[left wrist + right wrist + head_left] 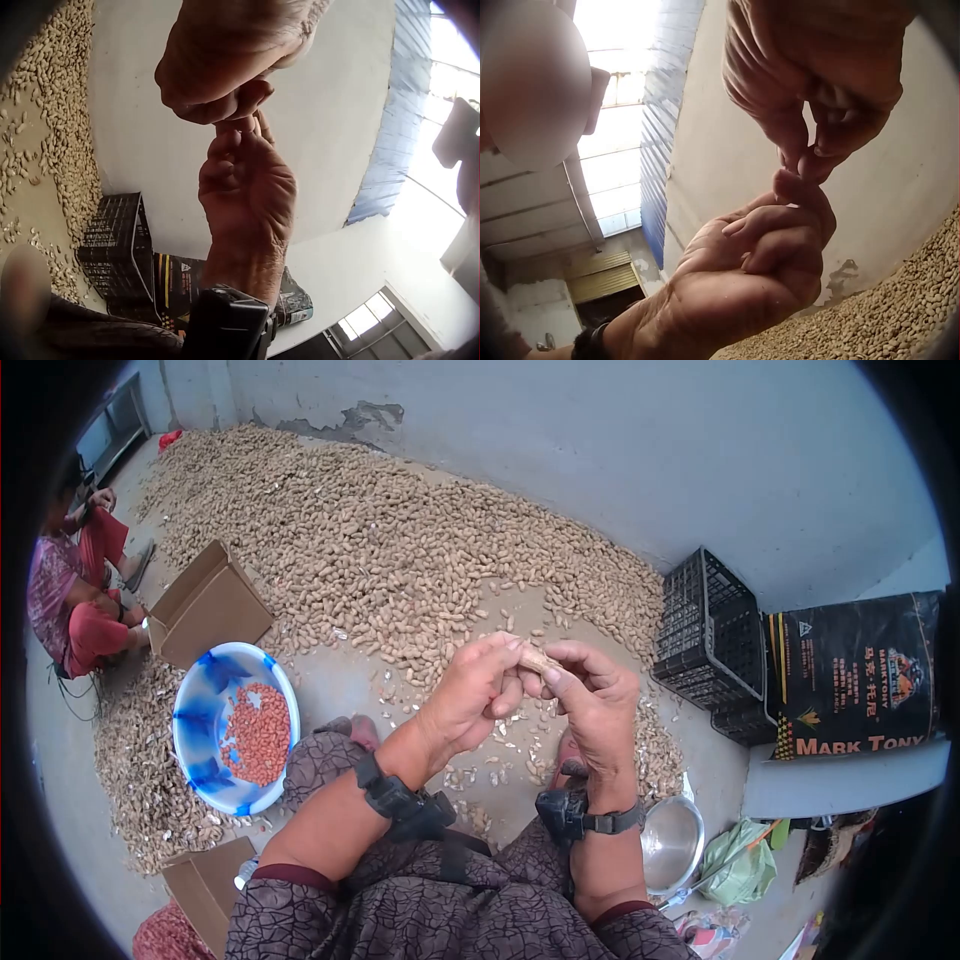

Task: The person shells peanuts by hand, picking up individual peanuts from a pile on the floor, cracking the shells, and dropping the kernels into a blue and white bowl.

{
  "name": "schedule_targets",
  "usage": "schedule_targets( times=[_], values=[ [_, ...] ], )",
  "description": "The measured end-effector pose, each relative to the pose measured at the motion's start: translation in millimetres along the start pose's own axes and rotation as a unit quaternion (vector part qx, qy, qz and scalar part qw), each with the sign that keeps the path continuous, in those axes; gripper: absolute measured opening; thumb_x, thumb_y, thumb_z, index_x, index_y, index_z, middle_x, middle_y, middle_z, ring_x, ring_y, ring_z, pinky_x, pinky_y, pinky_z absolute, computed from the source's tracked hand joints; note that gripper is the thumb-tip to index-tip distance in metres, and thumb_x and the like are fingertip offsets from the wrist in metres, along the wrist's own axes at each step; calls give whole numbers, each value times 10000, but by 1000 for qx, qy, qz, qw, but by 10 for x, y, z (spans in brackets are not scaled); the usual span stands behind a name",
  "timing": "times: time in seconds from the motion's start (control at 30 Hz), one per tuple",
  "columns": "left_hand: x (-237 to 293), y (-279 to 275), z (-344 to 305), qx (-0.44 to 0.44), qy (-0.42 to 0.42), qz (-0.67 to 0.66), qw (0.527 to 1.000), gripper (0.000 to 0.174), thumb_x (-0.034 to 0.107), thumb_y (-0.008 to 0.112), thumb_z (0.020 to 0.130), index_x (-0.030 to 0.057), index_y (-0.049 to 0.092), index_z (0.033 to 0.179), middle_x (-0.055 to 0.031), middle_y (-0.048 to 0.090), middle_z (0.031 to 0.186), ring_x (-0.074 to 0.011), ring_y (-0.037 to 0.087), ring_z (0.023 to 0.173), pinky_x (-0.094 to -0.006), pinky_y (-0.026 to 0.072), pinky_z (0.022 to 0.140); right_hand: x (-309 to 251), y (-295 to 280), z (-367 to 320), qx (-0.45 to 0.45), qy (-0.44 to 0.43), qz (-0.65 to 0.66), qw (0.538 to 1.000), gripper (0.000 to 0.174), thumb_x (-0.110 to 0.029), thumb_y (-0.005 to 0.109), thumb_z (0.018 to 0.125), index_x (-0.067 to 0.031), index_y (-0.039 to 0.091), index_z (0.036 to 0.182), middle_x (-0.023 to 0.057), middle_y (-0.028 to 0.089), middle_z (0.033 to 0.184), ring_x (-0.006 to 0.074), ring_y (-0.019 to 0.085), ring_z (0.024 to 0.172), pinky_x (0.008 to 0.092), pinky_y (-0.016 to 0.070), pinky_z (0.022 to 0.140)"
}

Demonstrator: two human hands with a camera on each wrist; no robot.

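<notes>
The left hand (470,695) and right hand (603,705) are held close together, fingers curled, a peanut pod (537,659) being pinched between the fingertips of both, above the floor (320,685). Near the right forearm a metal bowl (672,845) is seen; to the left, reddish kernels (262,740) are contained in a blue-and-white basin (184,725). A black crate (705,625) is placed beside a printed bag (850,670). Ahead, heaped peanuts (400,560) are spread along the wall (620,450).
</notes>
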State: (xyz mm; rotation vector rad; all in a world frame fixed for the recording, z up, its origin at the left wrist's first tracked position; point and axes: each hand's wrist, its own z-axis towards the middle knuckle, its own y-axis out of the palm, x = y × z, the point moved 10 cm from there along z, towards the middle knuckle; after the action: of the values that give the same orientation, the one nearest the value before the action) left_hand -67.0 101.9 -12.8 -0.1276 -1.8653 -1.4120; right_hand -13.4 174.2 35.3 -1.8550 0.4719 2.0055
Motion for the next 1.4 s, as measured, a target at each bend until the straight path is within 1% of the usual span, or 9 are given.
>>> schedule_targets(
  times=[0.17, 0.5, 0.6, 0.77, 1.03, 1.13, 1.27, 1.33, 1.4],
  values=[
    [12, 36, -42, -16, -8, -6, 1000, 129, 124, 475, 852, 6, 496, 900, -70, 556, 696, -39, 396, 446, -154, 284, 385, -76, -26, -12, 6, -32, -25, 999, 168, 32, 549, 775, 32, 582, 940, 40, 607, 752, 53, 547, 672, 179, 449, 596],
    [155, 112, -105, -6, 80, 115, 990, 210, 79, 548, 816, -6, 507, 1004, -56, 586, 785, -21, 433, 536, -144, 313, 447, 156, -74, 27, -9, 57, 143, 988, 136, -123, 535, 831, 9, 560, 852, 42, 582, 647, 47, 495, 467, 144, 371, 390],
    [132, 82, -82, -12, 83, 109, 991, 244, 78, 565, 807, -7, 513, 1029, -54, 590, 868, -35, 546, 714, -129, 308, 454, 188, -48, 10, 3, 79, 151, 985, 136, -123, 526, 837, 10, 550, 829, 42, 572, 625, 50, 484, 438, 145, 353, 358],
    [102, 32, -62, -10, 73, 68, 995, 243, 69, 555, 812, -14, 518, 1037, -48, 590, 874, -27, 532, 698, -132, 316, 466, 272, 38, 6, -6, 103, 200, 974, 164, -146, 510, 850, 16, 530, 830, 51, 560, 614, 62, 473, 406, 154, 340, 327],
    [197, 127, -71, -47, 99, 98, 989, 304, 59, 551, 812, -23, 514, 1102, -42, 592, 873, -38, 507, 692, -151, 373, 542, 449, 379, -43, -116, 221, 435, 865, 187, -171, 458, 867, 9, 502, 841, 62, 530, 596, 84, 436, 372, 172, 328, 294],
    [234, 52, -34, -15, 116, 178, 977, 199, 96, 530, 836, -6, 552, 1006, -37, 589, 848, -47, 496, 695, -168, 394, 592, 494, 357, -31, -120, 204, 382, 894, 223, -204, 457, 872, 13, 510, 883, 65, 534, 610, 94, 449, 376, 174, 332, 294],
    [334, -95, -7, 14, 116, 75, 990, 168, 180, 488, 874, 28, 532, 818, -43, 577, 715, -49, 443, 482, -156, 342, 435, 410, 229, -51, -54, 194, 166, 965, 268, -237, 474, 872, 22, 509, 930, 79, 566, 677, 110, 521, 465, 190, 405, 387],
    [320, -70, -21, 3, 95, 43, 995, 206, 212, 479, 882, 42, 514, 771, -36, 568, 694, -42, 405, 427, -150, 309, 388, 214, 71, 10, 7, 83, 18, 996, 284, -222, 520, 854, 30, 506, 984, 92, 593, 786, 119, 575, 650, 206, 457, 563],
    [252, -81, -29, 32, 82, 46, 995, 204, 236, 466, 890, 56, 496, 800, -35, 547, 666, -36, 318, 327, -157, 232, 315, 146, 127, -10, -9, 74, 33, 997, 284, -196, 544, 838, 30, 505, 1005, 93, 594, 833, 119, 566, 731, 219, 450, 638]
  ],
)
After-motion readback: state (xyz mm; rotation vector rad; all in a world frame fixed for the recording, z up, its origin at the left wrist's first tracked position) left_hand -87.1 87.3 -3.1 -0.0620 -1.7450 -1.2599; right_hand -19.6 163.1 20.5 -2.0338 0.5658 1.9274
